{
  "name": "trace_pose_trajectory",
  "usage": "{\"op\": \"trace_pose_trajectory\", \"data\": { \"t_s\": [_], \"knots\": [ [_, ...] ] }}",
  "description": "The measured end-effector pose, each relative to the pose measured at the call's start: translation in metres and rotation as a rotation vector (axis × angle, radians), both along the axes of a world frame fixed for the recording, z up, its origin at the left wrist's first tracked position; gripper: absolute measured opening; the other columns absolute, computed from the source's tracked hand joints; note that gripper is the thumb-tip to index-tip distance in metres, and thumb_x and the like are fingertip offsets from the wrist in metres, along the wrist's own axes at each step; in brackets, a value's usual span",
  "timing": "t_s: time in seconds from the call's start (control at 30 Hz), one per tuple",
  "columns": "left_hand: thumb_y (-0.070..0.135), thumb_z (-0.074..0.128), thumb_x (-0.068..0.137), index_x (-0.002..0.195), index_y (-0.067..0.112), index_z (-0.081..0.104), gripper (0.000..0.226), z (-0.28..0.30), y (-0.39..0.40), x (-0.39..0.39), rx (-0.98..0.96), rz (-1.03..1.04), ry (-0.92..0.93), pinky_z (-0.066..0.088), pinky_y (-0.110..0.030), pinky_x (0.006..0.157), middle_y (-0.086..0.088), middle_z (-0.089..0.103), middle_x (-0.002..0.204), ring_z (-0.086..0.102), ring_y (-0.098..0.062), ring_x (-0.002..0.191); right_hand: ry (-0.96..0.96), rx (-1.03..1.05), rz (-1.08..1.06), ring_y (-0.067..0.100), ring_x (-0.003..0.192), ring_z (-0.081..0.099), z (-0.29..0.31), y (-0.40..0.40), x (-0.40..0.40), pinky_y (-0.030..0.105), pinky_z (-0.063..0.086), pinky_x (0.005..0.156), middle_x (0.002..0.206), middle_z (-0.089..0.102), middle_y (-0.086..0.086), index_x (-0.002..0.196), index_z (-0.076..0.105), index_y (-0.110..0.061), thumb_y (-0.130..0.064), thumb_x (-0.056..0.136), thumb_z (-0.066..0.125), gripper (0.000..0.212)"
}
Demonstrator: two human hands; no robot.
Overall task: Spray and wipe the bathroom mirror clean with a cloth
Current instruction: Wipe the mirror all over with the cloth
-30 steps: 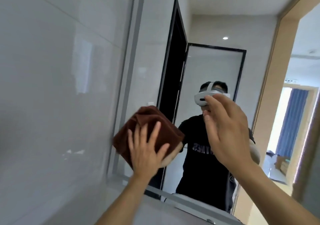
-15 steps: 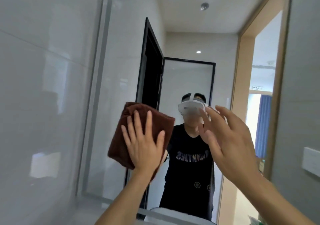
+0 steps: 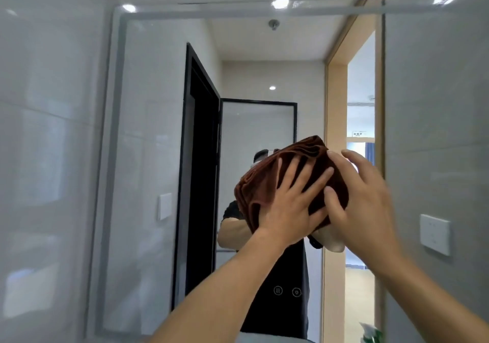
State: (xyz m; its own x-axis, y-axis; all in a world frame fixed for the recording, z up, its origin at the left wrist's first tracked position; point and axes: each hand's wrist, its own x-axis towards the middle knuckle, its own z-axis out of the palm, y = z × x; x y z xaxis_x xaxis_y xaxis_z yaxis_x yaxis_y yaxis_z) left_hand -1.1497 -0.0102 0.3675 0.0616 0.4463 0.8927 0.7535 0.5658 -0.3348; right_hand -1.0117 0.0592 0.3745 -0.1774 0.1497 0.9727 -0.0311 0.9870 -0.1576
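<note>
Cloth point(image 3: 288, 173), brown and bunched into folds, sits against the mirror point(image 3: 158, 157) a little right of its middle, and the left hand point(image 3: 292, 202) lies spread over it with straight fingers pressing it to the glass. That flat palm looks chosen to push an even patch of fabric onto the surface, which suits wiping better than a pinch would. The right hand point(image 3: 367, 199) comes in at the cloth's right side, fingers loosely bent, thumb and fingertips touching the fabric; whether it truly grips the cloth or only steadies it cannot be told, since motion blurs it.

No spray bottle is in view, so the work appears to be in the wiping stage.

For room, the glass stretches well to the left and upward from the cloth, up to the pale frame point(image 3: 113, 131) that borders it. To the right the mirror's edge is near, with grey wall tile and a white wall switch point(image 3: 435, 234) just beyond. Strokes leftward and upward have the most free run; rightward ones would soon meet the frame.
</note>
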Motion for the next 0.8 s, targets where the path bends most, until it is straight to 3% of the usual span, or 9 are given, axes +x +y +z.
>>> {"op": "trace_pose_trajectory", "data": {
  "t_s": [0.17, 0.3, 0.43, 0.53, 0.7, 0.8],
  "knots": [
    [0.060, 0.047, 0.092, 0.156, 0.036, 0.024, 0.072, 0.012, -0.095, -0.051, 0.194, 0.165, -0.085, 0.008, -0.059, 0.121, -0.005, 0.021, 0.165, 0.018, -0.033, 0.151, 0.019, 0.067, 0.028, 0.026, 0.133, 0.046, 0.016, -0.037, -0.042, 0.044, 0.041, 0.111, 0.145, 0.051, 0.008, 0.142, 0.054, -0.017, -0.013, 0.087, 0.061, 0.055],
    [0.059, 0.034, 0.096, 0.158, 0.031, 0.021, 0.069, -0.005, -0.191, -0.112, 0.471, 0.377, -0.235, 0.014, -0.058, 0.120, -0.010, 0.023, 0.163, 0.022, -0.034, 0.150, -0.042, 0.070, 0.063, 0.022, 0.137, 0.044, 0.027, -0.075, -0.079, 0.044, 0.039, 0.113, 0.150, 0.047, 0.005, 0.146, 0.050, -0.021, -0.016, 0.090, 0.061, 0.057],
    [0.055, 0.028, 0.096, 0.157, 0.027, 0.023, 0.067, -0.030, -0.249, -0.146, 0.614, 0.384, -0.329, 0.018, -0.057, 0.120, -0.014, 0.021, 0.163, 0.021, -0.036, 0.150, -0.088, 0.123, 0.082, 0.022, 0.140, 0.042, 0.035, -0.102, -0.099, 0.047, 0.040, 0.113, 0.154, 0.043, 0.003, 0.149, 0.045, -0.024, -0.026, 0.090, 0.047, 0.060],
    [0.052, 0.030, 0.096, 0.157, 0.024, 0.026, 0.067, -0.030, -0.247, -0.148, 0.636, 0.364, -0.318, 0.018, -0.057, 0.120, -0.017, 0.023, 0.162, 0.022, -0.038, 0.149, -0.083, 0.140, 0.101, 0.021, 0.141, 0.041, 0.040, -0.101, -0.098, 0.046, 0.041, 0.112, 0.154, 0.042, 0.001, 0.150, 0.042, -0.027, -0.034, 0.088, 0.034, 0.063],
    [0.052, 0.025, 0.098, 0.157, 0.022, 0.022, 0.067, -0.004, -0.198, -0.129, 0.824, 0.351, -0.439, 0.016, -0.064, 0.117, -0.021, 0.022, 0.161, 0.021, -0.041, 0.148, -0.097, 0.166, 0.062, 0.020, 0.142, 0.040, 0.041, -0.070, -0.075, 0.043, 0.038, 0.115, 0.155, 0.040, 0.000, 0.150, 0.042, -0.027, -0.024, 0.090, 0.050, 0.061],
    [0.054, 0.023, 0.099, 0.158, 0.021, 0.019, 0.067, 0.028, -0.152, -0.101, 0.823, 0.355, -0.452, 0.016, -0.064, 0.117, -0.021, 0.021, 0.162, 0.019, -0.042, 0.149, -0.074, 0.166, 0.016, 0.020, 0.140, 0.042, 0.040, -0.045, -0.059, 0.040, 0.037, 0.116, 0.153, 0.044, 0.001, 0.149, 0.046, -0.025, -0.019, 0.092, 0.060, 0.059]
  ]
}}
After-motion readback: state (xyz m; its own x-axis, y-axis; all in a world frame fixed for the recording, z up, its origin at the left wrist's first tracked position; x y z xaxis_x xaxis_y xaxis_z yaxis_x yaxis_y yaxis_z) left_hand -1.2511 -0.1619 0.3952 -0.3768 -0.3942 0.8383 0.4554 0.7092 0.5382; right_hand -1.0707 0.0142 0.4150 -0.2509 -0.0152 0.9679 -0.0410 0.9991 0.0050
